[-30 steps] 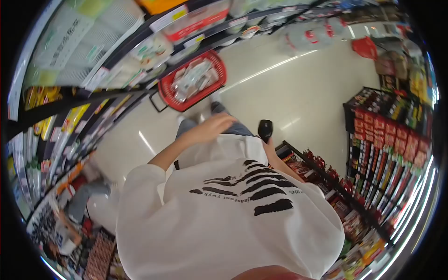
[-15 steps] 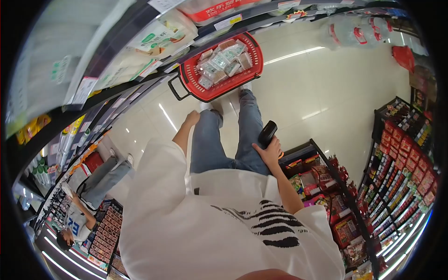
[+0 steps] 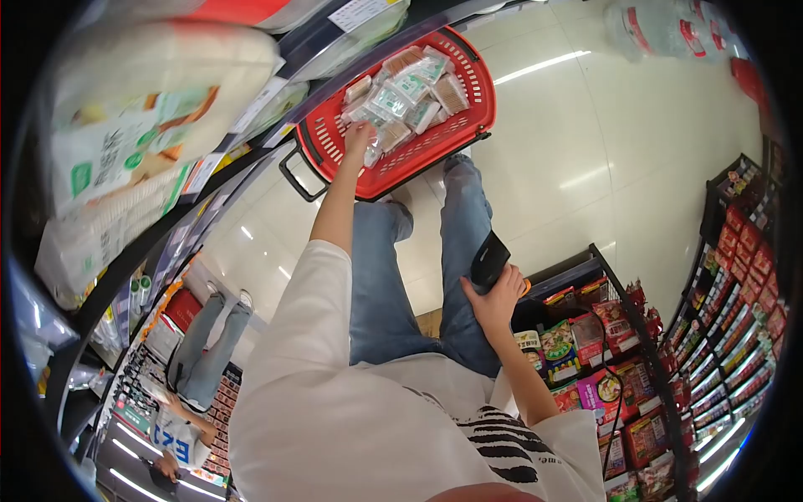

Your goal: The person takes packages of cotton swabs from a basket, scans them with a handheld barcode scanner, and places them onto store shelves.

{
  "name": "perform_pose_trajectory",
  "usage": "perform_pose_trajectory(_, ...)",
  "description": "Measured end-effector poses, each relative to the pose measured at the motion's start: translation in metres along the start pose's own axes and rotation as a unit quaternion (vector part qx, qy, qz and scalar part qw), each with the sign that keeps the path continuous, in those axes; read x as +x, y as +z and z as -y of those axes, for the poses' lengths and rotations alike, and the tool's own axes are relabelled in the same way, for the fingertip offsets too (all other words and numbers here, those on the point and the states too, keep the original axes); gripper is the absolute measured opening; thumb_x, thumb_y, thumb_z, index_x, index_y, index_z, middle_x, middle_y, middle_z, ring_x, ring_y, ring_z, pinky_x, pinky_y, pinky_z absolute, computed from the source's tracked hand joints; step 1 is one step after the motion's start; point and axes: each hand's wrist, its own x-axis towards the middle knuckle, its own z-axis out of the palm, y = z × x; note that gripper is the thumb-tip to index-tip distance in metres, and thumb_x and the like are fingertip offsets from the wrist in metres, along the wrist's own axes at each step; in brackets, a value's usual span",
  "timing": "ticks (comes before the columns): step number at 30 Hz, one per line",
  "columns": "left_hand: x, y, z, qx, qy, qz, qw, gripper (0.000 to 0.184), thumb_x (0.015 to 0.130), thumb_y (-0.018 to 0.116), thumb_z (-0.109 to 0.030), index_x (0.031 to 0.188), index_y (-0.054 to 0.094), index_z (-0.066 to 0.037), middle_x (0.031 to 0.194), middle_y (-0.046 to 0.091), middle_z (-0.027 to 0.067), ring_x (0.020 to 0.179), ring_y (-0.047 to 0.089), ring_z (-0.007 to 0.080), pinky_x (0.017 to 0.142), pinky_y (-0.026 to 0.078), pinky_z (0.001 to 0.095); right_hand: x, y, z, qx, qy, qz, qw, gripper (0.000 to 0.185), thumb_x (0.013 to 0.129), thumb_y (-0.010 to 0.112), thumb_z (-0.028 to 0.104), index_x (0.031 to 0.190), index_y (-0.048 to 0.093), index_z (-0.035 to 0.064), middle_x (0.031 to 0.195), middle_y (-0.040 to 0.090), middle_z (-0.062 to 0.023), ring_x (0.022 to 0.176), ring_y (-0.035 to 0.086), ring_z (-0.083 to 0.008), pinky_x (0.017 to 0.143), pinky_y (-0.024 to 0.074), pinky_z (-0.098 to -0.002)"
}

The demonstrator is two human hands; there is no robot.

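A red shopping basket (image 3: 427,159) stands on the floor in front of my feet. In it lie several clear packets (image 3: 410,88) with green-and-white labels and brownish contents. My left hand (image 3: 360,136) reaches over the basket's near left side and is at the edge of the pile. Its fingers are bent and partly hidden, so whether they grip a packet cannot be made out. My right hand (image 3: 495,297) is wrapped round a black handheld scanner (image 3: 489,261), held above my right thigh; a bit of orange shows beside the fingers.
Shelves with large plastic-wrapped packs (image 3: 150,125) run along my left. A rack of colourful snack bags (image 3: 577,335) is close on my right. Big water bottles (image 3: 669,29) stand at the far right. Another person (image 3: 188,418) is at the lower left by shelves.
My left hand has moved forward from beside my left leg into the basket. My right hand still holds the scanner. The view has shifted, and the basket appears larger.
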Motion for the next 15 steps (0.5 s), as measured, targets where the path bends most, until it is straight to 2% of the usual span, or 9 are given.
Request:
perform_pose_trajectory(1,0.010,0.013,-0.003,-0.046,0.014,0.012,0.999,0.033,0.088,0.059,-0.026,0.108,0.055,0.000,0.096,0.062,0.0131,0.079,0.062,0.0191,0.067,0.052,0.0307,-0.001,0.001,-0.002,0.001,0.005,-0.002,1.000,0.075,0.063,0.076,0.042,0.115,0.045,-0.0014,0.103,0.046,-0.0156,0.101,0.044,-0.0330,0.091,0.0311,-0.0443)
perform_pose_trajectory(5,0.039,0.068,-0.020,-0.047,0.016,0.021,0.999,0.040,0.085,0.063,-0.031,0.109,0.054,0.000,0.096,0.062,0.0140,0.082,0.062,0.0214,0.070,0.052,0.0330,-0.004,0.004,-0.009,0.009,0.004,0.001,1.000,0.074,0.063,0.077,0.041,0.114,0.044,-0.0012,0.103,0.046,-0.0161,0.100,0.044,-0.0343,0.089,0.0318,-0.0446)
perform_pose_trajectory(7,0.055,0.092,-0.022,-0.082,-0.058,0.008,0.995,0.033,0.082,0.067,-0.031,0.089,0.058,0.000,0.077,0.061,0.0104,0.059,0.058,0.0170,0.049,0.048,0.0283,-0.007,0.006,-0.016,0.016,-0.006,-0.001,1.000,0.073,0.062,0.078,0.040,0.113,0.044,-0.0007,0.101,0.047,-0.0164,0.098,0.044,-0.0352,0.088,0.0327,-0.0447)
perform_pose_trajectory(9,0.068,0.107,-0.019,-0.078,-0.124,-0.041,0.988,0.038,0.080,0.070,-0.037,0.079,0.056,-0.002,0.066,0.056,0.0072,0.052,0.053,0.0146,0.044,0.043,0.0269,-0.007,0.005,-0.021,0.024,-0.003,-0.011,1.000,0.073,0.061,0.079,0.040,0.111,0.044,-0.0008,0.100,0.047,-0.0166,0.097,0.044,-0.0357,0.087,0.0328,-0.0452)
perform_pose_trajectory(12,0.080,0.115,-0.012,-0.060,-0.145,-0.044,0.987,0.032,0.081,0.068,-0.032,0.082,0.055,-0.003,0.067,0.057,0.0079,0.053,0.054,0.0149,0.045,0.043,0.0274,-0.007,0.007,-0.029,0.028,0.007,-0.017,0.999,0.073,0.061,0.079,0.040,0.111,0.044,-0.0009,0.100,0.046,-0.0165,0.097,0.044,-0.0355,0.087,0.0326,-0.0452)
perform_pose_trajectory(14,0.081,0.115,-0.009,0.012,-0.089,-0.074,0.993,0.021,0.083,0.062,-0.022,0.087,0.055,-0.003,0.070,0.057,0.0086,0.055,0.054,0.0151,0.045,0.044,0.0279,-0.008,0.005,-0.031,0.021,0.010,-0.003,1.000,0.073,0.061,0.079,0.041,0.110,0.044,-0.0013,0.099,0.046,-0.0162,0.096,0.044,-0.0351,0.087,0.0324,-0.0448)
perform_pose_trajectory(15,0.078,0.115,-0.006,0.014,-0.092,-0.075,0.993,0.021,0.083,0.062,-0.022,0.087,0.055,-0.003,0.070,0.057,0.0086,0.055,0.054,0.0151,0.045,0.044,0.0279,-0.010,0.003,-0.032,0.020,0.012,0.000,1.000,0.073,0.061,0.079,0.041,0.110,0.044,-0.0013,0.099,0.046,-0.0162,0.096,0.044,-0.0351,0.087,0.0324,-0.0448)
